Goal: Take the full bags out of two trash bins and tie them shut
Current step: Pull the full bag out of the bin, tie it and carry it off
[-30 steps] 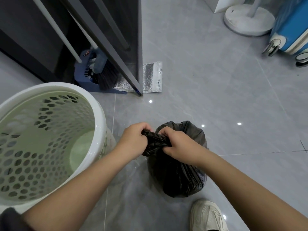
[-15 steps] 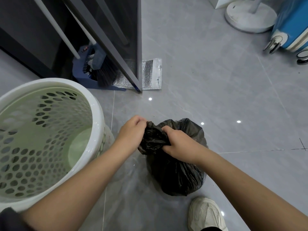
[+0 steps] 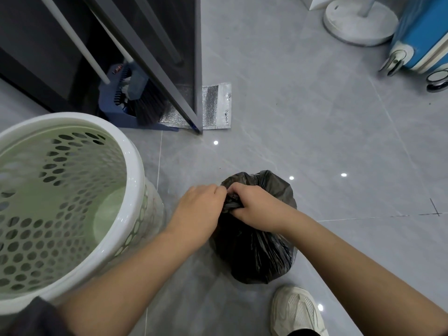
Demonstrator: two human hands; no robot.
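A full black trash bag stands on the grey tile floor in front of me. My left hand and my right hand are both closed on the bag's gathered neck at its top, knuckles almost touching. The neck itself is mostly hidden under my fingers. To the left stands a white perforated trash bin with a pale green inside and no bag in it.
A blue dustpan with a dark broom leans in a dark cabinet corner at the back. A silver foil pouch lies by the cabinet. A white fan base and a blue suitcase stand far right. My white shoe is beside the bag.
My hands have drawn closer together on the bag's neck, and the left hand has turned over the top of it. The bag's loose top has been pulled tighter.
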